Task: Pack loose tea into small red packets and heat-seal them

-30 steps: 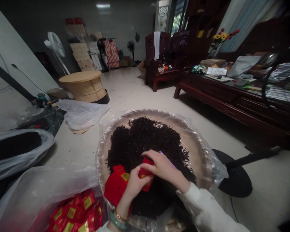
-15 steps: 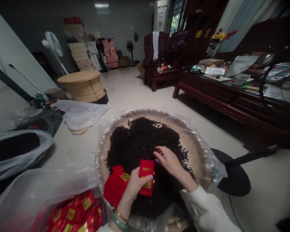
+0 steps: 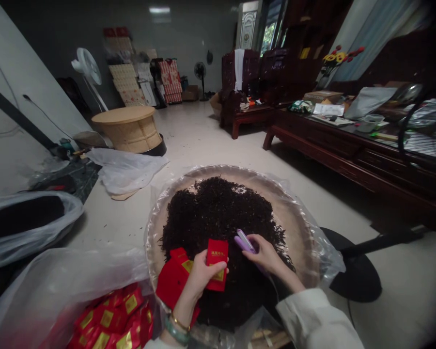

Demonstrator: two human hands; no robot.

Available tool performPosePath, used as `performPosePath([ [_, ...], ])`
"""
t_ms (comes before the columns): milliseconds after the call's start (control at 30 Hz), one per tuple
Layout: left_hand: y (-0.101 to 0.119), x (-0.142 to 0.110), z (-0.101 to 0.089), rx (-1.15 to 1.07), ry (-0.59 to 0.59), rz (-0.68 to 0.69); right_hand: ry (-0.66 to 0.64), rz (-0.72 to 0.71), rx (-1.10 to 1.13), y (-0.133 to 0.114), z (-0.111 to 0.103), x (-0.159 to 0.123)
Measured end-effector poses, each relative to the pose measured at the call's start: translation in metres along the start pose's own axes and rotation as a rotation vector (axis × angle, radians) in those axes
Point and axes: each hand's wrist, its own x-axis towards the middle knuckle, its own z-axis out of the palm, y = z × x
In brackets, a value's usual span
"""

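Observation:
My left hand (image 3: 199,276) is closed round a small red packet (image 3: 217,252) with gold lettering, thumb across its front, held upright over the tray. My right hand (image 3: 265,255) grips a purple handheld heat sealer (image 3: 245,241) with two slim jaws and a thin cord, just right of the packet and apart from it. Dark, twisted dry tea leaves (image 3: 218,208) are heaped beneath both hands on a round woven tray (image 3: 294,218) lined with clear plastic. More flat red packets (image 3: 170,281) lie at the tray's left edge, partly behind my left forearm.
Filled red packets (image 3: 112,315) sit in a clear plastic bag (image 3: 76,271) at lower left. Beyond it stands another bag of dark leaves (image 3: 25,215). A black fan base (image 3: 356,271) is at right, near a long dark wooden table (image 3: 349,160). A round wooden drum (image 3: 127,128) stands behind.
My right hand, earlier over the leaves with the purple sealer mostly hidden beneath it, now holds the sealer up with its jaws showing. My left hand keeps the packet, shifted slightly left.

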Motion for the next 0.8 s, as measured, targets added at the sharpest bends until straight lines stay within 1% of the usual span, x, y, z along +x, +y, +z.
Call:
performPosePath([
  [100, -0.002, 0.001, -0.002, 0.001, 0.008, 0.007, -0.078, 0.004, 0.297, -0.006, -0.009, 0.001],
  [133, -0.003, 0.002, -0.002, 0.004, 0.003, 0.009, -0.104, -0.007, 0.364, -0.012, -0.013, 0.001],
  [200, -0.003, 0.002, -0.002, 0.022, -0.016, 0.017, -0.159, -0.054, 0.404, -0.026, -0.022, 0.0],
  [333, -0.001, 0.001, -0.001, 0.093, -0.043, 0.05, -0.309, -0.178, 0.222, -0.059, -0.035, 0.002],
  [433, 0.0, 0.0, 0.0, 0.159, -0.082, 0.106, -0.356, -0.248, 0.088, -0.078, -0.036, 0.003],
  [500, 0.0, -0.001, 0.001, 0.21, -0.095, 0.146, -0.371, -0.28, 0.038, -0.086, -0.034, 0.003],
  [600, -0.001, -0.002, 0.001, 0.242, -0.089, 0.149, -0.392, -0.292, 0.038, -0.093, -0.032, 0.003],
  [700, -0.004, -0.001, 0.001, 0.226, -0.08, 0.121, -0.391, -0.279, 0.047, -0.095, -0.031, 0.003],
  [800, -0.007, 0.0, 0.0, 0.215, -0.086, 0.106, -0.378, -0.288, 0.005, -0.095, -0.03, 0.002],
])
